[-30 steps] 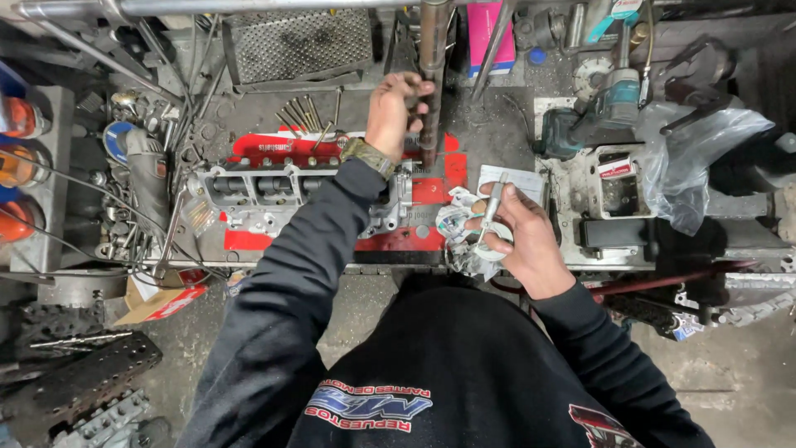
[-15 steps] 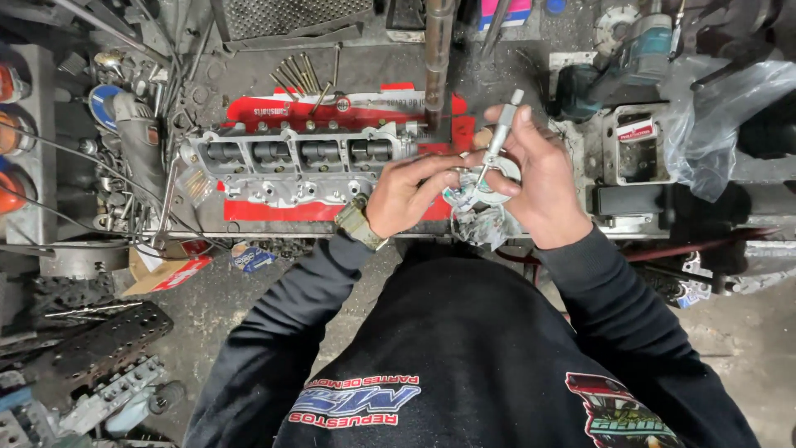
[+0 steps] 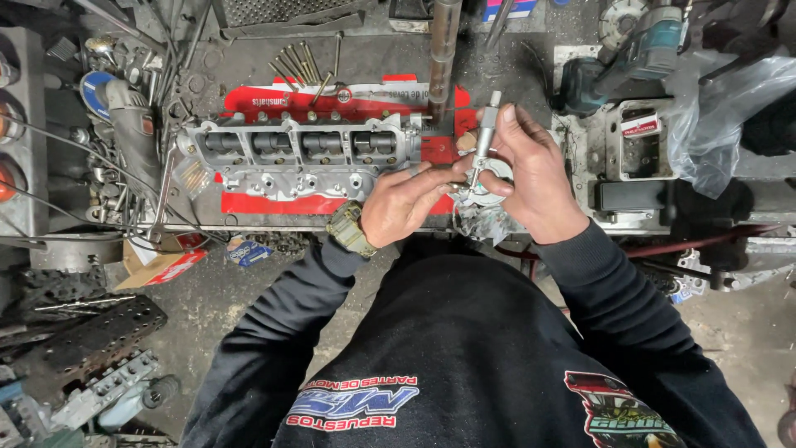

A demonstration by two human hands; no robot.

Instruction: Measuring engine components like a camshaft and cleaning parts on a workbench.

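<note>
The right hand [image 3: 531,178] grips a micrometer [image 3: 483,149], its long axis pointing up and away from the person. The left hand [image 3: 406,203] pinches at the lower end, fingers closed on a small part I can't make out. Both meet just right of the cylinder head [image 3: 298,153] on the worktop [image 3: 497,58].

We see a grey engine cylinder head [image 3: 298,158] lying on a red sheet [image 3: 332,104] at the middle of the counter [image 3: 381,62]. Beyond it lies a row of long bolts [image 3: 303,62], with an upright metal pipe [image 3: 442,50] just to their right. At the far right sit a teal power drill [image 3: 643,54] and a clear plastic bag [image 3: 730,108]. An angle grinder [image 3: 133,133] lies on the left.
</note>
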